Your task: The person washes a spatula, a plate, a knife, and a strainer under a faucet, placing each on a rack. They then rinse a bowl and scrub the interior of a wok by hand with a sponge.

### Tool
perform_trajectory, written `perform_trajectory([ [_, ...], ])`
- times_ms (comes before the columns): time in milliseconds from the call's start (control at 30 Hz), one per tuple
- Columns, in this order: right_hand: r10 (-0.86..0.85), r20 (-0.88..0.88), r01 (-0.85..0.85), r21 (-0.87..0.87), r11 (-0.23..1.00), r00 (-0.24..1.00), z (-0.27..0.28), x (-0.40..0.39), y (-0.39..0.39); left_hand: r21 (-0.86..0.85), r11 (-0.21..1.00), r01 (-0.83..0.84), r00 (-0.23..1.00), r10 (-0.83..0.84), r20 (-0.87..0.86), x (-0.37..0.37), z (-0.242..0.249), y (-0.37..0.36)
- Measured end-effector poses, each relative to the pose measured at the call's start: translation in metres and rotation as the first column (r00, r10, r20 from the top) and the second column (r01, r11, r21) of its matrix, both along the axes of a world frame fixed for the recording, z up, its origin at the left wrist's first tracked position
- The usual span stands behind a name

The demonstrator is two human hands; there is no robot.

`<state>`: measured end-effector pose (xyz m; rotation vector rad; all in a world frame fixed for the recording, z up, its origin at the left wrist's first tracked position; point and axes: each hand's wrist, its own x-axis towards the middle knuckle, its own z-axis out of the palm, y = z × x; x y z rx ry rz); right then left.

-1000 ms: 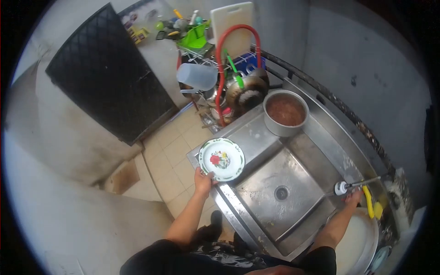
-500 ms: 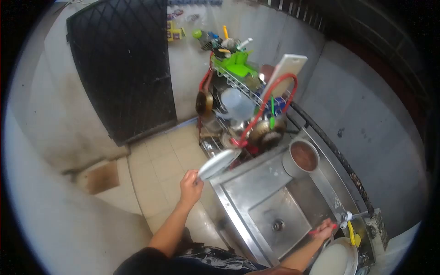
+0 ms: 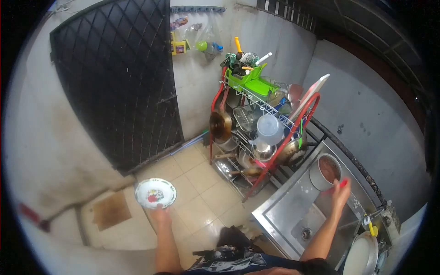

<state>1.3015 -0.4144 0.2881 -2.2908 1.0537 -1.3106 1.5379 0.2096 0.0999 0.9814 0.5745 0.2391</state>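
Observation:
My left hand grips the near rim of a white plate with a green patterned edge and a red and green picture in its middle, held out over the floor. Over the steel sink unit, my right hand is closed on a small red object, too blurred to name. That hand is close beside a grey pot with reddish-brown contents, which stands on the far part of the sink unit.
A red-framed dish rack full of pans, bowls and a green utensil holder stands beyond the sink. A dark metal door is at the left. A large pale pan and a yellow item lie at the lower right.
The view has turned left. My left hand has moved the plate away from the sink to the left, its face now showing. My right hand has moved from near the tap to beside the pot.

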Motion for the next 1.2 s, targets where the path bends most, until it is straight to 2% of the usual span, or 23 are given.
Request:
perform_trajectory([
  [33,0.017,0.163,-0.050,0.203,0.978,0.987,0.045,0.041,0.022,-0.071,0.996,-0.052,0.999,0.051,-0.012,0.014,-0.007,0.001],
  [67,0.175,0.234,-0.097,-0.307,0.947,0.956,0.055,0.081,0.003,-0.137,0.985,-0.104,0.995,0.101,-0.027,0.031,-0.013,0.003],
  [100,0.301,0.344,-0.325,0.013,0.945,0.889,0.094,0.117,0.021,-0.125,0.987,-0.096,0.995,0.095,-0.016,0.047,-0.020,0.005],
  [133,0.436,0.460,-0.500,0.019,0.866,0.773,0.125,0.160,0.036,-0.155,0.982,-0.103,0.994,0.096,-0.056,0.063,-0.028,0.007],
  [167,0.465,0.503,-0.555,0.033,0.832,0.728,0.158,0.200,0.060,-0.185,0.977,-0.110,0.991,0.094,-0.093,0.081,-0.037,0.010],
  [200,0.489,0.549,-0.606,0.042,0.794,0.678,0.183,0.243,0.078,-0.184,0.977,-0.107,0.994,0.103,-0.033,0.102,-0.058,0.016],
  [267,0.664,0.455,-0.681,-0.156,0.715,0.593,0.212,0.330,0.074,-0.196,0.973,-0.119,0.990,0.131,0.051,0.143,-0.083,0.023],
  [333,0.689,0.433,-0.747,-0.052,0.663,0.582,0.239,0.418,0.069,-0.190,0.972,-0.141,0.988,0.151,0.039,0.186,-0.090,0.024],
  [400,0.766,0.463,-0.867,0.015,0.497,0.447,0.260,0.510,0.044,-0.153,0.979,-0.136,0.991,0.136,-0.008,0.222,-0.095,0.026],
  [467,0.774,0.367,-0.847,0.083,0.526,0.516,0.281,0.593,0.018,-0.169,0.974,-0.154,0.988,0.146,-0.057,0.256,-0.085,0.026],
  [533,0.670,0.098,-0.672,-0.015,0.740,0.736,0.292,0.668,-0.009,-0.089,0.988,-0.125,0.991,0.122,-0.047,0.287,-0.081,0.025],
  [600,0.548,-0.131,-0.564,-0.169,0.808,0.826,0.293,0.722,-0.027,-0.026,0.995,-0.093,0.995,0.092,-0.038,0.312,-0.067,0.012],
  [633,0.532,-0.139,-0.549,-0.171,0.818,0.835,0.288,0.742,-0.034,-0.006,0.996,-0.089,0.996,0.089,-0.032,0.322,-0.052,0.002],
  [667,0.550,-0.267,-0.593,-0.121,0.796,0.792,0.284,0.761,-0.042,0.013,0.996,-0.084,0.996,0.085,-0.023,0.339,-0.044,-0.007],
  [700,0.561,-0.388,-0.628,-0.063,0.776,0.732,0.285,0.775,-0.045,-0.018,0.997,-0.070,0.995,0.069,-0.066,0.357,-0.061,-0.003],
  [733,0.541,-0.393,-0.611,-0.069,0.789,0.743,0.284,0.787,-0.049,-0.028,0.998,-0.050,0.995,0.047,-0.093,0.375,-0.077,-0.001],
  [800,0.504,-0.543,-0.649,-0.103,0.754,0.672,0.278,0.804,-0.046,-0.018,1.000,-0.001,0.994,-0.001,-0.108,0.414,-0.103,-0.007],
  [967,0.455,-0.614,-0.624,-0.080,0.777,0.645,0.285,0.848,-0.033,0.041,0.985,0.170,0.981,-0.165,-0.103,0.501,-0.176,-0.015],
  [1067,0.466,-0.569,-0.593,-0.049,0.803,0.678,0.315,0.873,-0.027,0.051,0.962,0.270,0.961,-0.266,-0.070,0.559,-0.224,-0.018],
  [1133,0.346,-0.578,-0.501,-0.128,0.856,0.739,0.325,0.894,-0.033,0.270,0.892,0.362,0.893,-0.415,0.176,0.598,-0.239,-0.017],
  [1200,0.317,-0.638,-0.489,-0.107,0.866,0.702,0.326,0.907,-0.039,0.246,0.858,0.451,0.887,-0.461,-0.019,0.634,-0.244,-0.018],
])
